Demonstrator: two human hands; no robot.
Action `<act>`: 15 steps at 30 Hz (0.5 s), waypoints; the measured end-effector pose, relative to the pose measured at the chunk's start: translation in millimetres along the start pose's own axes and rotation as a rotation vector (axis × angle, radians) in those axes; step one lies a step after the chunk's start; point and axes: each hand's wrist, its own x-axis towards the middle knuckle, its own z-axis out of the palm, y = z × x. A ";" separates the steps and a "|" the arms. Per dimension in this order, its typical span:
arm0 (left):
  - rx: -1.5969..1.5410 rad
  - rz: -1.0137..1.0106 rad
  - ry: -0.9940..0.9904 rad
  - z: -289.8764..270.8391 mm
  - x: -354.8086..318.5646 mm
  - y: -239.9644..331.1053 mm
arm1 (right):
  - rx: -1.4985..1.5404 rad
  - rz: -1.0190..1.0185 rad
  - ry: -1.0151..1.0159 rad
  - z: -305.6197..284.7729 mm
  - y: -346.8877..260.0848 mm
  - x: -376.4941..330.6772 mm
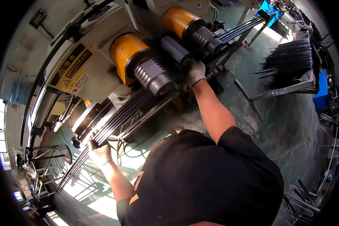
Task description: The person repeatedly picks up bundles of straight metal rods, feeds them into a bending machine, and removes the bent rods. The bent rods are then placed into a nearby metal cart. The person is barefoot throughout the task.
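Rods, basically, long thin dark metal rods (113,126) lying side by side as a flat bundle that runs from the lower left up through the machine, between two ribbed grey rollers (154,77) with yellow drums (126,51) behind them, and out again on the far right (241,29). Left hand (100,152), in a grubby work glove, is curled around the near end of the bundle, fingers wrapped over the rod tips. Right hand (196,72), also gloved, is pressed up against the machine just right of the near roller, right where the rods feed through; can't really tell if it's pinching a rod or just resting there. I'd guess these are stiff but whippy over that length, light one at a time, pretty hefty as a bunch, and probably a bit oily, so grabbing near the end with a second hand close to the rollers makes sense. Container-wise, there's a metal rack (290,88) off to the right on the green floor, holding a big fan of the same dark rods (288,62) sticking out leftwards. A warning label (72,67) sits on the machine housing.
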 end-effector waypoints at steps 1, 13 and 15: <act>0.005 0.083 0.181 10.5 5.4 11.0 | -0.262 -0.302 -0.078 -28.8 39.7 32.3; 0.115 0.080 0.022 7.1 13.9 8.7 | -0.133 0.167 0.169 -8.7 36.6 23.7; 0.053 0.068 0.126 4.7 17.7 -21.7 | 0.108 0.252 0.106 -9.7 42.1 22.3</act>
